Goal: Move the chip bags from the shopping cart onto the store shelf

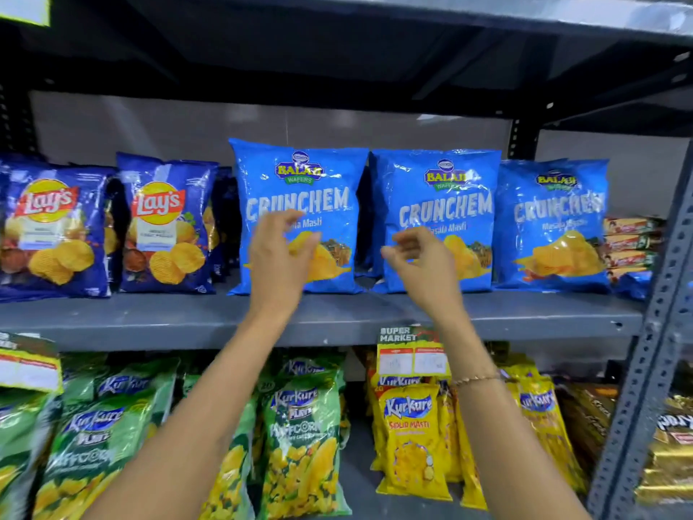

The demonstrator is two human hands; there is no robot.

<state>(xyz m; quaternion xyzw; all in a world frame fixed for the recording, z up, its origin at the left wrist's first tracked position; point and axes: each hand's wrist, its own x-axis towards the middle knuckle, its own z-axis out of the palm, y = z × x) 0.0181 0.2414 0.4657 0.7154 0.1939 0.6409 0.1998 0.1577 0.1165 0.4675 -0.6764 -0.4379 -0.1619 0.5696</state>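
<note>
**Both hands raised, empty, before the Crunchem bags**

Two bare forearms rise from the bottom edge, the right one wearing a thin bracelet (475,379) at the wrist. The left hand (279,257) hangs just in front of the left Crunchem bag (300,182), its fingers (287,215) loosely spread and curled, gripping nothing. The right hand (420,264) hovers before the middle Crunchem bag (442,197), fingers likewise half curled and apart, holding nothing. Whether either hand touches its bag cannot be told. Both bags stand upright on the grey store shelf (150,317), with a third Crunchem bag (551,219) to the right and two Lay's bags (165,223) to the left. Kurkure packs (300,444) fill the shelf below.
</note>
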